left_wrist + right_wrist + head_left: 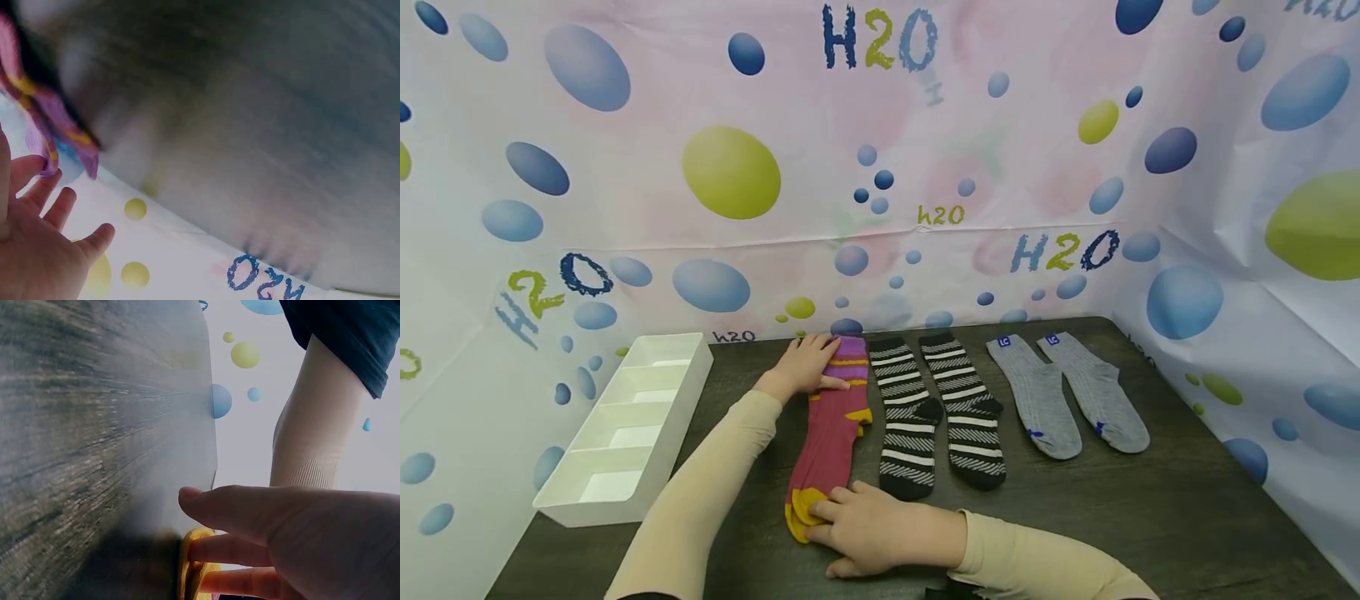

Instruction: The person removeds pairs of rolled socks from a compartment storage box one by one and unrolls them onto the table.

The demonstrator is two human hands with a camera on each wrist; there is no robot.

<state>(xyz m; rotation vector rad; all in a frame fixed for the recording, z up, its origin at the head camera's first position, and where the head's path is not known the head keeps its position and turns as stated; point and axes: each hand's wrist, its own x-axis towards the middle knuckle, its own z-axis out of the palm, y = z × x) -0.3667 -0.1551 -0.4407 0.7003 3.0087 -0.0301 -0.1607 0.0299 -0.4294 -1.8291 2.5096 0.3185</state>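
Note:
A pair of maroon socks [831, 454] with purple striped cuffs and yellow heels and toes lies one upon the other on the dark table. My left hand [805, 364] rests at the cuff end. In the left wrist view, its spread fingers touch the purple cuff [62, 119], whose layers stand apart. At the other end, my right hand [880, 529] lays its fingers on the yellow toes [805, 506]. The right wrist view shows those fingers extended against the yellow toe [187, 550], with the thumb held away from it.
Two black-and-white striped socks [902, 417] lie right of the maroon pair. Farther right are two grey socks [1045, 408]. A white tray [651, 446] with several compartments stands at the left. A patterned sheet [880, 275] hangs behind the table [1045, 517].

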